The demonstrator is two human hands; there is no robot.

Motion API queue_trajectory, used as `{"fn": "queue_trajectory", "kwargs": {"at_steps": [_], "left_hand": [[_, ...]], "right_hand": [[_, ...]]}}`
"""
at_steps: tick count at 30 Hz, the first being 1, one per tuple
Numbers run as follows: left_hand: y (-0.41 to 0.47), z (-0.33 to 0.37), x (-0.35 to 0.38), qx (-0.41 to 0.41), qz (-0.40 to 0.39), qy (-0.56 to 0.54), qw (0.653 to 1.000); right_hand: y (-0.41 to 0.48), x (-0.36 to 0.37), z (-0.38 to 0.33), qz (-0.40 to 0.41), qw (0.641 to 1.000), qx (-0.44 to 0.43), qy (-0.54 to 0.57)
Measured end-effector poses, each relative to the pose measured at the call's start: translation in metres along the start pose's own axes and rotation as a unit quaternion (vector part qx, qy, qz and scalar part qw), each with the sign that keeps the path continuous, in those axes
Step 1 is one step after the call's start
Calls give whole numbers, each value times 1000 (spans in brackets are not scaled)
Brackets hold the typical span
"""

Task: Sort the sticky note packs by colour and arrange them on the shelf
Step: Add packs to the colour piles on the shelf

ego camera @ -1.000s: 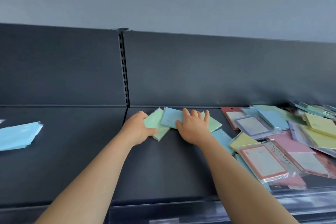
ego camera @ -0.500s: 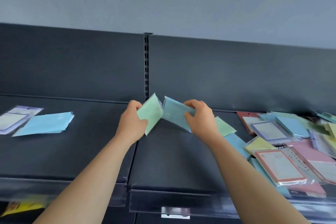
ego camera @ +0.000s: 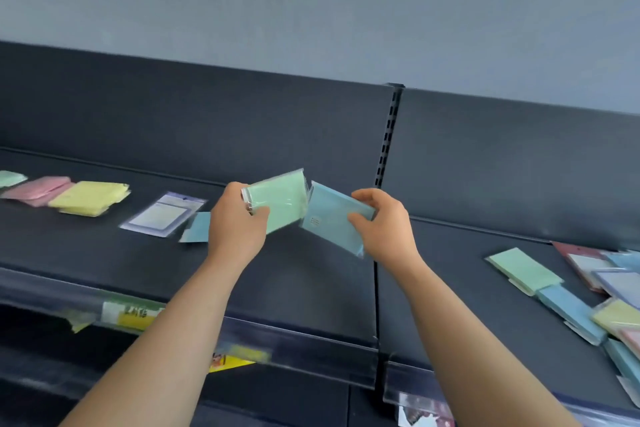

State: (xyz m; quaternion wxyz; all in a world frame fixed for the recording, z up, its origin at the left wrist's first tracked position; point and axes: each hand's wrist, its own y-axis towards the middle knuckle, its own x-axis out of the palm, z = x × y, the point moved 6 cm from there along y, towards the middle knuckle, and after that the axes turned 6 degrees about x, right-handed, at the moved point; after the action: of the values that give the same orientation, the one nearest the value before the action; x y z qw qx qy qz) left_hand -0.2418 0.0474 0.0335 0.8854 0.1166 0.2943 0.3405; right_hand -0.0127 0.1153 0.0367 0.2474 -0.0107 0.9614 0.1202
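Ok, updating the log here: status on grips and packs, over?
Left grip holds green pack, right grip holds blue pack. Both packs above shelf. No obstruction seen.

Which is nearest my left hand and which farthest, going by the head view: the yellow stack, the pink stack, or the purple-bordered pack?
1. Purple-bordered pack, just left of the left hand holding the green pack.
2. Yellow stack, farther left on the shelf.
3. Pink stack, farthest left, beyond the yellow one.
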Motion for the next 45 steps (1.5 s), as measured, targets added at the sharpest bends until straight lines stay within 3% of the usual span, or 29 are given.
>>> {"fn": "queue_trajectory", "kwargs": {"at_steps": [12,25,29,34,39,45], "left_hand": [[68,-92,-129,17,25,33,999],[94,-136,-147,-18,-9,32,999],[100,-140,-148,-25,-10,32,999],[109,-144,-148,-18,-1,27,999],[111,-154,-157,-16,-10,-5,1000],[138,-187,-191,-23,-28,-21,999]], "right_hand": [[0,152,-77,-49,997,47,29],[17,207,-67,-77,977,83,-183],[20,212,-73,-75,961,43,-264],[18,237,-109,-89,984,-31,-152],[11,281,-138,-148,989,-13,-25],[20,330,-172,-133,991,-24,3]]}}
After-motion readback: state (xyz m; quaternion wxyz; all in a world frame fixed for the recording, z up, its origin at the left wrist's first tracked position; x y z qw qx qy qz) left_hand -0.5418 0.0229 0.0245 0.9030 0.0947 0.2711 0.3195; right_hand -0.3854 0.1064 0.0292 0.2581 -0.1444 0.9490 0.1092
